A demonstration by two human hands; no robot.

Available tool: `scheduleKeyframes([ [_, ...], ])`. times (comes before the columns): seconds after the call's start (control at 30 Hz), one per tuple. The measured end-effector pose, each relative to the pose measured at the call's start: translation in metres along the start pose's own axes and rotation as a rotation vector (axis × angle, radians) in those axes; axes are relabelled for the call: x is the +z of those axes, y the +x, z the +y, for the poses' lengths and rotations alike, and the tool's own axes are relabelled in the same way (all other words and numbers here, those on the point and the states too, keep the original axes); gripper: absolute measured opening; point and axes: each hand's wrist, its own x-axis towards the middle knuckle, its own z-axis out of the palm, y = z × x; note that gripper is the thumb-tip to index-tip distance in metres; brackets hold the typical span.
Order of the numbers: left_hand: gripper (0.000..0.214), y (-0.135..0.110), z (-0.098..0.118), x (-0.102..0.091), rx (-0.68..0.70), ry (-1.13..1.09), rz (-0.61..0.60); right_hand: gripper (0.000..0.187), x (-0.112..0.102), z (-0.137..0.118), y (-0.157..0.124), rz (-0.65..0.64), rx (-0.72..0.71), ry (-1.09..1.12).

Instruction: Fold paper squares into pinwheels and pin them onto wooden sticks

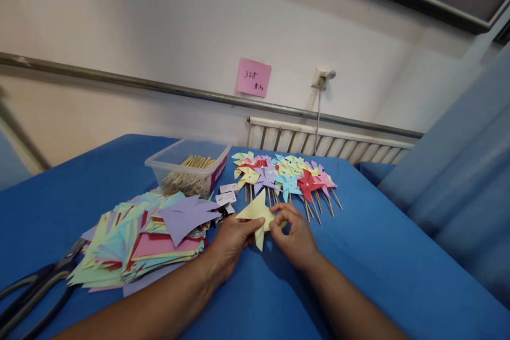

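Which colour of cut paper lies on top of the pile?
The purple sheet: it lies uncovered over the green, yellow and pink sheets.

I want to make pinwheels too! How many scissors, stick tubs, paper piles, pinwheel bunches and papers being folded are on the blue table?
Scissors: 1
Stick tub: 1
Paper pile: 1
Pinwheel bunch: 1
Yellow paper, pinched by left hand and right hand: 1
Total: 5
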Motion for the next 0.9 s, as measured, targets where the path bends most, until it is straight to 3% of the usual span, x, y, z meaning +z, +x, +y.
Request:
scheduleKeyframes([
  [0.2,0.017,0.0025,-0.0016,-0.0022,-0.002,0.051,-0.012,0.015,0.0004,0.0000,0.0001,-0.014,0.009,-0.009],
  [0.9,0.025,0.0058,-0.0035,-0.0048,0.021,0.150,0.012,0.013,0.0032,0.0062,-0.0003,-0.004,0.039,0.050],
])
